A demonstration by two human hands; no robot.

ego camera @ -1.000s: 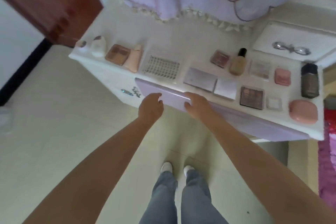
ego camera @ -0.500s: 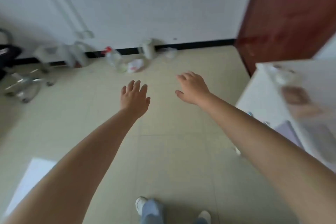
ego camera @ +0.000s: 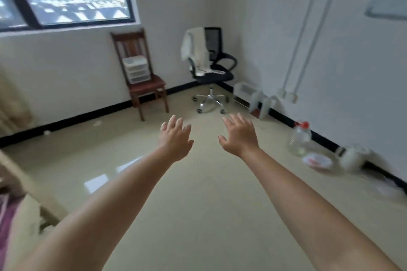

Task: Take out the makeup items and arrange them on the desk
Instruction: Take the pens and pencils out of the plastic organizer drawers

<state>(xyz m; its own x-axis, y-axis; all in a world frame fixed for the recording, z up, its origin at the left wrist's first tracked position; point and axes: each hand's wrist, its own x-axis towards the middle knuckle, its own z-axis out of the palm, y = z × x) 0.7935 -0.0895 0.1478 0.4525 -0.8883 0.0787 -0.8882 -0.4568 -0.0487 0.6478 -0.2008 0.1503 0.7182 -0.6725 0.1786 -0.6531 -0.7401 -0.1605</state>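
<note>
While both bare hands, left hand [ego camera: 175,139] and right hand [ego camera: 239,136], hover empty with fingers spread, brown wooden chair [ego camera: 141,68] stands well beyond fingertips.

My view takes in the pale tiled floor [ego camera: 198,204]. On it stand a wooden chair [ego camera: 141,72] and a black office chair [ego camera: 211,68] near the wall, and a clear bottle [ego camera: 300,139] by the right baseboard.
</note>
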